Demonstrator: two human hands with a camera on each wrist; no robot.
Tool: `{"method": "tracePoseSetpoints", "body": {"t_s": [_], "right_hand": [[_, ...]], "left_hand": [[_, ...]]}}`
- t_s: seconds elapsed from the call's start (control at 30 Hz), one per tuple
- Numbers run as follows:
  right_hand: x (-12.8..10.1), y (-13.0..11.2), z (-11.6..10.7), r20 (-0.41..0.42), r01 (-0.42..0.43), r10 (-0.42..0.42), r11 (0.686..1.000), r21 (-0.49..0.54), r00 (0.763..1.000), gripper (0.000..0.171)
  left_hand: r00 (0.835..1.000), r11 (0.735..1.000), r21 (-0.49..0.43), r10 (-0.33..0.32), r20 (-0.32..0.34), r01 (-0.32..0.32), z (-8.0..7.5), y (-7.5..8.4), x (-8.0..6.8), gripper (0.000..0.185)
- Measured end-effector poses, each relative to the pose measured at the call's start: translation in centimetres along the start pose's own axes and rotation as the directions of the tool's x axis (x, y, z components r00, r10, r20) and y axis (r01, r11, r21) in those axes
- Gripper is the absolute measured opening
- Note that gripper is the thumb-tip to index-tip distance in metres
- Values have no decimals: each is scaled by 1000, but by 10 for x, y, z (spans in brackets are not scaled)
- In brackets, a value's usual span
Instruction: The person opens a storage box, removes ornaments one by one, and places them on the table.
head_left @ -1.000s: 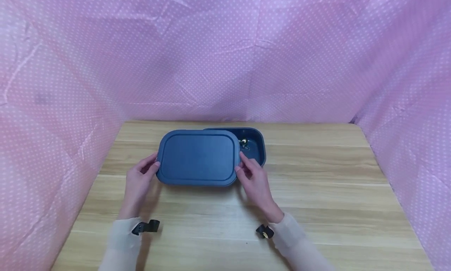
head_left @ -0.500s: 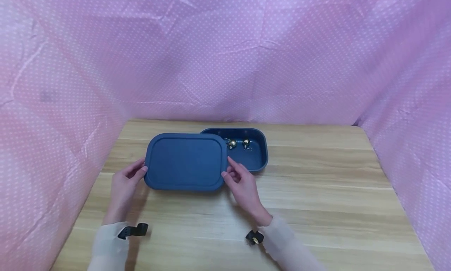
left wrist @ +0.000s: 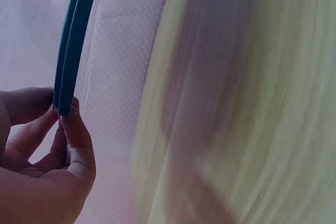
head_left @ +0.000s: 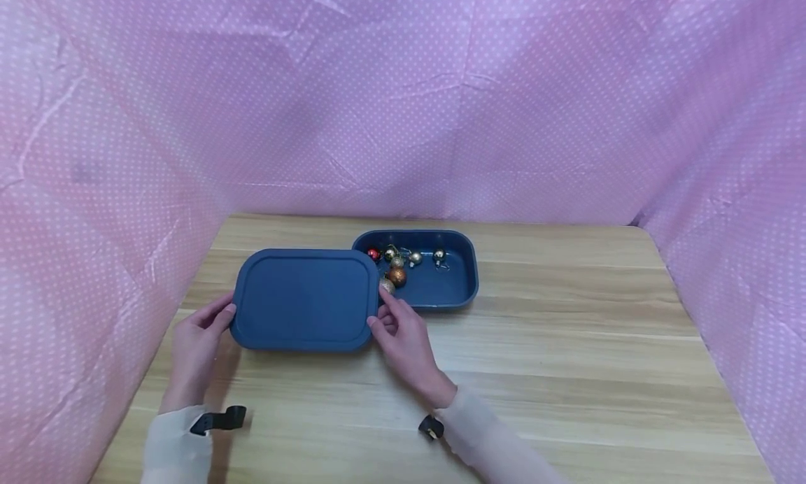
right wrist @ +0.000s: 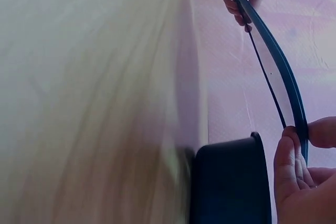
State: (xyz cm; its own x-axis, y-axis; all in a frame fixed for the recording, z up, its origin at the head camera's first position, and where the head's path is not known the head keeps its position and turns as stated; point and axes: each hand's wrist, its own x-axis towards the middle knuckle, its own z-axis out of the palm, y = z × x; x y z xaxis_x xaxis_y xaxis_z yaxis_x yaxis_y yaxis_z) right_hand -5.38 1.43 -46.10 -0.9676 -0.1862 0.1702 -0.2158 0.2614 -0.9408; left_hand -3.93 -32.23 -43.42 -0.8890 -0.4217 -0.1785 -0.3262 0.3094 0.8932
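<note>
Lid (head_left: 305,299), thin, light and slightly bendy by the look, hung over the table's (head_left: 567,372) left half; you pinched its short ends, left hand (head_left: 200,337) and right hand (head_left: 403,337), beside the ornament-filled container (head_left: 462,288).

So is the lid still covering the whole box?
No: the lid is held off to the left, leaving most of the box open with small baubles visible.

Both forearms reach forward over the table in pale sleeves, a dark strap at each wrist. The left hand (head_left: 198,340) has its thumb on top and fingers curled under what it pinches at the left edge. The right hand (head_left: 403,337) angles inward, thumb above and fingertips (right wrist: 286,153) below, pinching the opposite edge
</note>
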Motion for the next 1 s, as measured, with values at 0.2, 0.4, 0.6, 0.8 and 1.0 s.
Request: {"method": "tracePoseSetpoints", "body": {"t_s": [0.2, 0.4, 0.6, 0.8, 1.0], "right_hand": [[-1, 0, 13, 4, 65, -65, 998, -21, 998, 54], [-2, 0, 26, 27, 106, -105, 994, -21, 994, 55], [-3, 3, 35, 62, 155, -150, 984, -84, 987, 55], [-3, 1, 41, 115, 198, -180, 964, -178, 977, 55], [-1, -5, 46, 170, 212, -174, 948, -237, 970, 55]], "left_hand": [[997, 998, -9, -62, -35, 62, -6, -5, 0, 50], [997, 997, 59, -55, -58, 58, -14, -12, 2, 48], [995, 994, 94, -55, -81, 63, -20, -18, 3, 48], [995, 980, 186, -53, -80, 67, -26, -25, 4, 47], [994, 967, 245, -47, -101, 71, -33, -30, 8, 45]]}}
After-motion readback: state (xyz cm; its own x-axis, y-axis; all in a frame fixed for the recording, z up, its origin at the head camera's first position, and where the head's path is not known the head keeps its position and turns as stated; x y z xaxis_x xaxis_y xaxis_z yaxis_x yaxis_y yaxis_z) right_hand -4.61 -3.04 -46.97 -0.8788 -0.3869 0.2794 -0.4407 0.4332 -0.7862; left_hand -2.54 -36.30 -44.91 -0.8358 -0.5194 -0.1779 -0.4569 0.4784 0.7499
